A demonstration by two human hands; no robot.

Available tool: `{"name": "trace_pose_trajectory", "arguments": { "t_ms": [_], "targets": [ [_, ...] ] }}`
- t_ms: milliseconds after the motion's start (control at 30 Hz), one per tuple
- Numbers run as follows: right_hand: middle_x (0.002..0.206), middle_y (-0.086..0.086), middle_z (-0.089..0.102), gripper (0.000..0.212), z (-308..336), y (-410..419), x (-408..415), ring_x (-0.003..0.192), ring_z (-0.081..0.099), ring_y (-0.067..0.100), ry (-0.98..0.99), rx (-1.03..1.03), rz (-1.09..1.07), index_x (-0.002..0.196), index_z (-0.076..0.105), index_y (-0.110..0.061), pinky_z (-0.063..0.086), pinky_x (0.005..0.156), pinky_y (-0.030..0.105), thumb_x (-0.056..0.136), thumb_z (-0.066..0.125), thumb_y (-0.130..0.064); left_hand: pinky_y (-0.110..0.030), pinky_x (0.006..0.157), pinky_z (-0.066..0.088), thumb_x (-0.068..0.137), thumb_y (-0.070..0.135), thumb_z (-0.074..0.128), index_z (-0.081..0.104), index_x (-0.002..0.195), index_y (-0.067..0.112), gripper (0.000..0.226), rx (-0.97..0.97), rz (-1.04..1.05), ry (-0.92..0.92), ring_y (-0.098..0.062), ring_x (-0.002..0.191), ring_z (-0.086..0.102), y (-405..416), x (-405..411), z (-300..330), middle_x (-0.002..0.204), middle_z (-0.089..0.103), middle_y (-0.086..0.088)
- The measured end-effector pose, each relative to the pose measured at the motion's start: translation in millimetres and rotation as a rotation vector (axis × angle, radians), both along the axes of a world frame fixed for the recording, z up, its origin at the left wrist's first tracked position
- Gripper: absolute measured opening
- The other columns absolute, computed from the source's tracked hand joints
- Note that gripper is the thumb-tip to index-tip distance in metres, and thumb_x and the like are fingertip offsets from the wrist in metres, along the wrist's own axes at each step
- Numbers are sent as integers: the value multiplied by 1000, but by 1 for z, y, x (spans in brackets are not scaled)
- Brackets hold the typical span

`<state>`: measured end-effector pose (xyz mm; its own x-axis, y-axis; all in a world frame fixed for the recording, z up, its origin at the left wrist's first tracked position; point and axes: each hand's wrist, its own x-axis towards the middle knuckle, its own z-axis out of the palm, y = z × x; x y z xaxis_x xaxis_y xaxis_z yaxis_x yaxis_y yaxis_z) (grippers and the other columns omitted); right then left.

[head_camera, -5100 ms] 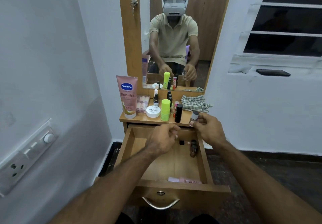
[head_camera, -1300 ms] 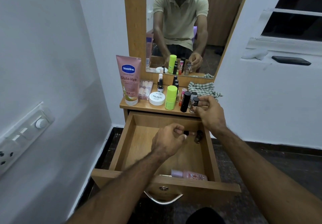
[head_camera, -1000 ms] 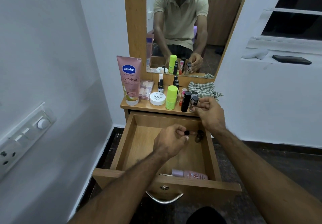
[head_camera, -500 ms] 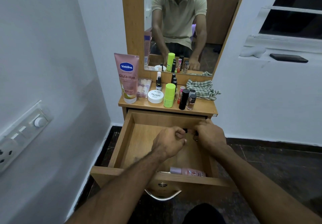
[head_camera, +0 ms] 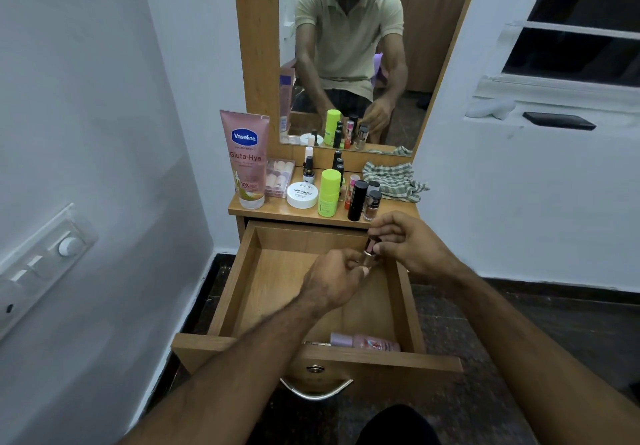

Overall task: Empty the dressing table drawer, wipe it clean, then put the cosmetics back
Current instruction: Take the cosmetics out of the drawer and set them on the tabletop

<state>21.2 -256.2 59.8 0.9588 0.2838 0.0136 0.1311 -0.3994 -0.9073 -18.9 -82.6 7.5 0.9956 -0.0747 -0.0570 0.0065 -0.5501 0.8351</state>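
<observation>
Now small bottle between both hands.

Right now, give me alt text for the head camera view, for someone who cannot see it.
Two bare hands, left hand and right hand, pinch a small dark-red bottle above an open wooden drawer. A pink bottle lies at the drawer's front. On the wooden tabletop behind stand a pink Vaseline tube, other cosmetics and a checked cloth.

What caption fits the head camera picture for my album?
Both hands, left and right, lift small bottles from the open drawer.
</observation>
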Motion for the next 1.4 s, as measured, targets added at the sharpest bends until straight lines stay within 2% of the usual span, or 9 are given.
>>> {"name": "trace_pose_trajectory", "arguments": {
  "t_ms": [267, 400, 500, 567, 633, 767, 967, 1267, 1400],
  "targets": [
    [95, 3, 78, 32, -6, -3, -9, 90, 75, 19, 49, 136, 0, 113, 66, -19, 59, 72, 25, 86, 78, -7, -40, 78, 60, 81, 49, 77, 70, 95, 38, 19, -53, 118, -73, -3, 81, 69, -4, 3, 9, 82, 71, 20],
    [98, -5, 77, 28, 2, -9, 1, 95, 72, 11, -103, 114, -250, 110, 66, -26, 56, 78, 23, 89, 76, -11, -38, 87, 57, 85, 46, 75, 66, 121, 35, 39, 20, 68, -71, -1, 92, 66, -9, 2, 10, 92, 70, 23],
    [102, -8, 71, 32, 7, -14, 15, 92, 65, 3, -164, 50, -405, 119, 64, -21, 48, 59, 7, 90, 75, -13, -36, 92, 55, 87, 42, 74, 63, 129, 31, 44, 97, 15, -4, -3, 98, 64, -5, 2, 6, 104, 69, 20],
    [99, -9, 68, 34, 5, -13, 23, 87, 61, -1, -159, -8, -418, 121, 64, -20, 44, 53, 5, 89, 76, -14, -32, 88, 54, 88, 39, 74, 64, 126, 30, 40, 126, 9, 22, -2, 96, 63, 0, 2, 1, 104, 68, 20],
    [96, -13, 67, 33, 1, -9, 29, 86, 61, -2, -154, -23, -422, 118, 64, -22, 45, 58, 8, 89, 77, -16, -29, 84, 53, 88, 38, 74, 66, 123, 31, 37, 140, 12, 26, -1, 94, 63, 5, 3, -3, 101, 67, 20],
    [98, -9, 70, 31, -2, 0, 42, 92, 67, 10, -171, -74, -420, 117, 66, -21, 57, 75, 28, 89, 76, -15, -32, 87, 56, 87, 35, 75, 68, 117, 32, 32, 126, 13, 47, -1, 93, 64, 13, 5, -7, 95, 67, 21],
    [95, -13, 72, 26, -6, 7, 52, 88, 68, 5, -191, -83, -439, 112, 68, -25, 58, 74, 28, 88, 77, -18, -34, 90, 56, 85, 33, 76, 59, 93, 43, 21, 115, 29, 60, -1, 92, 65, 17, 9, -13, 90, 66, 23],
    [121, 2, 72, 47, -14, 4, 51, 107, 68, 15, -129, -27, -409, 134, 60, -16, 57, 95, 37, 89, 75, -11, -33, 90, 56, 85, 33, 76, 63, 102, 39, 22, 108, 27, 69, -3, 94, 65, 16, 6, -14, 94, 67, 22],
    [108, -4, 71, 31, -10, 0, 35, 102, 68, 15, -182, -23, -554, 123, 65, -19, 58, 90, 35, 93, 69, -14, -33, 90, 56, 86, 32, 76, 64, 103, 38, 22, 116, 33, 76, -4, 96, 65, 18, 5, -12, 94, 67, 21]
  ]
}}
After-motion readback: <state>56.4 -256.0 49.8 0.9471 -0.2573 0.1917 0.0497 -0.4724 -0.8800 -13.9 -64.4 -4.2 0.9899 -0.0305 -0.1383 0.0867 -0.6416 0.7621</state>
